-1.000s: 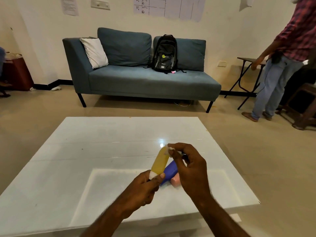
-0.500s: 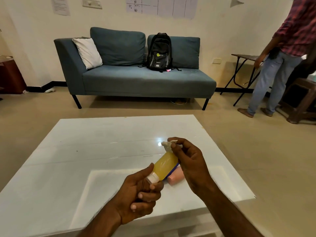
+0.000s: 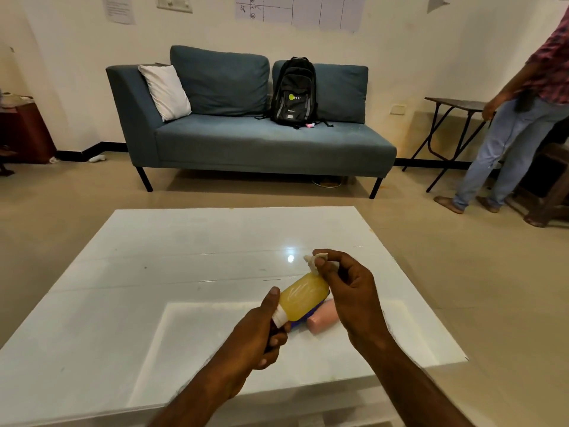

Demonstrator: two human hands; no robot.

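Left grip (image 3: 265,331), right grip (image 3: 351,290), yellow tube (image 3: 303,298) between

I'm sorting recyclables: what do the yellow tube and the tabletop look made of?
The yellow tube looks like soft, translucent plastic with a glossy skin: light glows through it and wrinkles glint between the left hand and right hand holding its ends. The tabletop is probably white glass or lacquered board, high gloss: a light spot reflects sharply.

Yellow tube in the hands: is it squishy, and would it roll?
Probably squishy: the yellow tube bulges between the left hand and the right hand pinching its ends. Its shiny skin may be slippery. Rounded, it could roll on the smooth table.
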